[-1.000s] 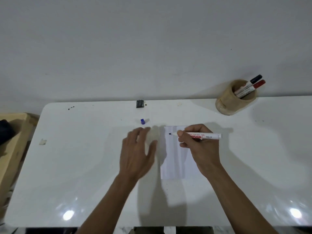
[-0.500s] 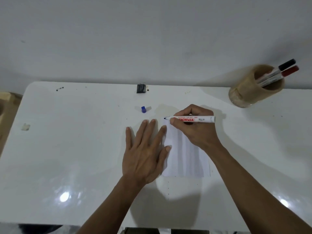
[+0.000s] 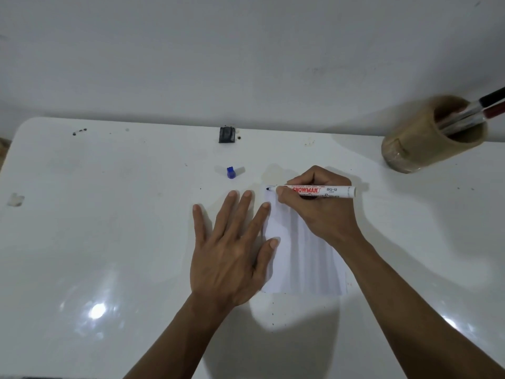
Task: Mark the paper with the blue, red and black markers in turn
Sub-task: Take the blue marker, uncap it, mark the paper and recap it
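Note:
A white sheet of paper [image 3: 303, 263] lies on the white table [image 3: 109, 214]. My left hand [image 3: 232, 250] rests flat with fingers spread, its thumb and forefinger on the paper's left edge. My right hand [image 3: 319, 209] grips an uncapped white marker [image 3: 322, 190], its dark tip at the paper's top left corner. The marker's blue cap [image 3: 231, 172] lies on the table beyond my left hand. A black-capped marker [image 3: 492, 98] and a red-capped marker [image 3: 494, 112] stand in a tan holder [image 3: 415, 149] at the far right.
A small black object [image 3: 227, 134] sits at the table's back edge by the grey wall. A bit of tape [image 3: 15, 199] and dark specks [image 3: 79, 131] mark the left side of the table. Bright light reflections show near the front.
My left hand has gone from hovering to lying flat on the paper's left edge. The right hand has brought the marker's tip to the paper's top left corner. The camera has moved closer.

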A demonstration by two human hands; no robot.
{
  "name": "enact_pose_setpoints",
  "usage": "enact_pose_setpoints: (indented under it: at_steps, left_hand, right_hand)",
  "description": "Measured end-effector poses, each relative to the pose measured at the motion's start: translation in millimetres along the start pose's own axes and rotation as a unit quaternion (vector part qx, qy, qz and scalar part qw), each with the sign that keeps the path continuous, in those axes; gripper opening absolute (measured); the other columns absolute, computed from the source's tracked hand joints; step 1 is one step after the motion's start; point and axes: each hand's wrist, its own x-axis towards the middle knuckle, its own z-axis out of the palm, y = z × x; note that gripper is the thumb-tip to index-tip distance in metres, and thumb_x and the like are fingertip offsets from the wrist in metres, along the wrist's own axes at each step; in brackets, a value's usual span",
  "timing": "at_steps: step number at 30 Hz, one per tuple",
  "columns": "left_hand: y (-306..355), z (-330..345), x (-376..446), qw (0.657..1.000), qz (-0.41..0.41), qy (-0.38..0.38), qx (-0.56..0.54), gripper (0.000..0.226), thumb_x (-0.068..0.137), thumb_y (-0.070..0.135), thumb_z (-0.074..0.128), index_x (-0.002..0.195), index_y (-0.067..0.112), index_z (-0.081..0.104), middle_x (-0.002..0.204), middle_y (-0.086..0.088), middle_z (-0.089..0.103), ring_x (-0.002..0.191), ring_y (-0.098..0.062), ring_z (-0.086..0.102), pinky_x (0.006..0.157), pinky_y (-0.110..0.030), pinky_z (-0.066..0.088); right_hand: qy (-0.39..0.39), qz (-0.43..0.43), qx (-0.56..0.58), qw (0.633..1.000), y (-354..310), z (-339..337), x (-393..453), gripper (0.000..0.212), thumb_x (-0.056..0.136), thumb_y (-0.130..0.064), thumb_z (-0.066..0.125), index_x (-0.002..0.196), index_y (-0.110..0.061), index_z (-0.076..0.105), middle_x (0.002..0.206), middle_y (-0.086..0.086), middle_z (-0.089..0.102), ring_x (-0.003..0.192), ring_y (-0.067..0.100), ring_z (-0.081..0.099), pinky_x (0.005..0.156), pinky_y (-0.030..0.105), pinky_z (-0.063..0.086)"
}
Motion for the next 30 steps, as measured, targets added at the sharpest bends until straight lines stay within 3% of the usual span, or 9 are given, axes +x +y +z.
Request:
enact_pose_setpoints:
  at_steps: [10,18,25,30]
  left_hand:
    - [-0.4,-0.4,0.3,1.0,0.0,0.005,-0.005,0.06,0.098,0.058,0.033,0.152,0.032,0.03,0.163,-0.002,0.023,0.154,-0.024,0.013,0.117,-0.068,0.011]
    - [-0.1,0.4,-0.3,1.0,0.004,0.02,-0.01,0.06,0.098,0.057,0.032,0.152,0.031,0.032,0.163,-0.003,0.025,0.154,-0.024,0.014,0.117,-0.068,0.012]
    - [-0.6,2.6,-1.6,1.0,0.002,0.028,-0.006,0.06,0.098,0.057,0.033,0.152,0.031,0.031,0.163,-0.003,0.025,0.154,-0.023,0.013,0.117,-0.068,0.012]
    - [-0.5,4.5,-1.3,1.0,0.003,0.025,-0.01,0.061,0.098,0.058,0.033,0.153,0.032,0.029,0.164,-0.003,0.023,0.154,-0.024,0.012,0.118,-0.067,0.01]
  right_hand:
    - [-0.005,0.007,-0.005,1.0,-0.8,0.1,0.6,0.018,0.078,-0.013,0.088,0.076,-0.003,0.073,0.074,0.001,0.077,0.064,0.016,0.071,0.058,0.024,0.057]
    - [-0.011,0.01,-0.015,1.0,0.9,-1.0,-0.1,0.019,0.077,-0.016,0.089,0.075,-0.006,0.073,0.074,0.002,0.076,0.064,0.019,0.07,0.059,0.032,0.059]
    - [-0.013,0.007,-0.01,1.0,1.0,-0.9,-0.3,0.021,0.077,-0.015,0.089,0.074,-0.003,0.072,0.071,-0.001,0.075,0.058,0.007,0.065,0.055,0.021,0.054]
    - [-0.016,0.027,0.049,0.998,-3.5,-3.3,1.3,0.014,0.08,-0.008,0.086,0.08,-0.004,0.072,0.076,0.007,0.078,0.07,0.023,0.076,0.064,0.035,0.063]
